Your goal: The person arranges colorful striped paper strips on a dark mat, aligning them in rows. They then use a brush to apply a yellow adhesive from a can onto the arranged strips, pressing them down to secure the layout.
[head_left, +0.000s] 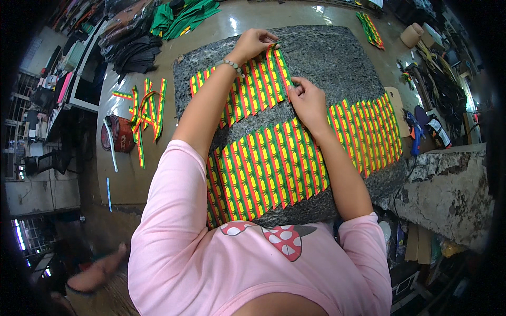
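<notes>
My left hand pinches the upper end of a red, yellow and green ribbon strip. The lower end of that strip sits at the closed fingertips of my right hand. This strip lies along the right edge of a short row of matching strips, set side by side on a grey felt-like mat. My left forearm hides part of that row. Closer to me runs a longer row of the same strips, with slanted ends and dark leaf motifs, crossed by my right forearm.
Loose ribbon strips lie left of the mat beside a dark red round container. Black cloth pieces and green cloth are piled at far left. Ribbon bundle, thread cone and blue-handled tool sit at right.
</notes>
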A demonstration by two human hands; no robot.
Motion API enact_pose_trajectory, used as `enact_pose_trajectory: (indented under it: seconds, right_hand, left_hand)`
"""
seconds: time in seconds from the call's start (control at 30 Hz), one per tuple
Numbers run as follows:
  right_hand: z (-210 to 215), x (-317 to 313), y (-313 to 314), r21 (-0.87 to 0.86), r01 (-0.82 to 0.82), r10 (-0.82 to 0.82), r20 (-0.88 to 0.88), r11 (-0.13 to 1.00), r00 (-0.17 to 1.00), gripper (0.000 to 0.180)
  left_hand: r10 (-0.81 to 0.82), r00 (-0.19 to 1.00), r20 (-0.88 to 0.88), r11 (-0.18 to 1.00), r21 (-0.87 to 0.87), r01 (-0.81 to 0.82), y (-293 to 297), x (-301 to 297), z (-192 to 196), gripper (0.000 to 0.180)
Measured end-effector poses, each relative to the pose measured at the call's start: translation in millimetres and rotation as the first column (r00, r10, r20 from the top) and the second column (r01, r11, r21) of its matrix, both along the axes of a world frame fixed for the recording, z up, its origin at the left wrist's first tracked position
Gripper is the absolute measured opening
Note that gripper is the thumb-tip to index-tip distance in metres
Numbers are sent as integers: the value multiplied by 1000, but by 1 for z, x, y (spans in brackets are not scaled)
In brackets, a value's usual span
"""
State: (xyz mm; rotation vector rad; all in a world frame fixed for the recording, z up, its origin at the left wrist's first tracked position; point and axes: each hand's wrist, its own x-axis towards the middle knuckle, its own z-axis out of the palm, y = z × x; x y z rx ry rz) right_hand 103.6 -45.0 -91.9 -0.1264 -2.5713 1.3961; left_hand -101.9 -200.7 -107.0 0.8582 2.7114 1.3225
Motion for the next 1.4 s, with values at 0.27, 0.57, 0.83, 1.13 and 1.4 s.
enact_pose_trajectory:
  seconds: [0.27,0.57,0.83,1.13,1.4]
  right_hand:
    - [-8,-5,2,84,7,-5,-25,996,1000,32]
    - [-10,-6,3,23,-2,1,12,1000,1000,32]
    - [-2,-3,4,21,-3,3,11,1000,1000,32]
    - [-4,-4,4,-1,-19,19,34,1000,999,35]
    - [0,-2,2,-3,-6,7,80,1000,997,37]
  left_hand:
    - [195,981,10,980,30,-195,-15,-9,16,28]
    - [-36,869,-493,985,-165,-53,-3,57,37,23]
    - [61,973,-224,889,-431,-155,12,15,26,36]
    - [9,995,98,963,-268,17,2,-6,20,29]
    - [-55,967,247,980,-171,99,-6,-13,20,26]
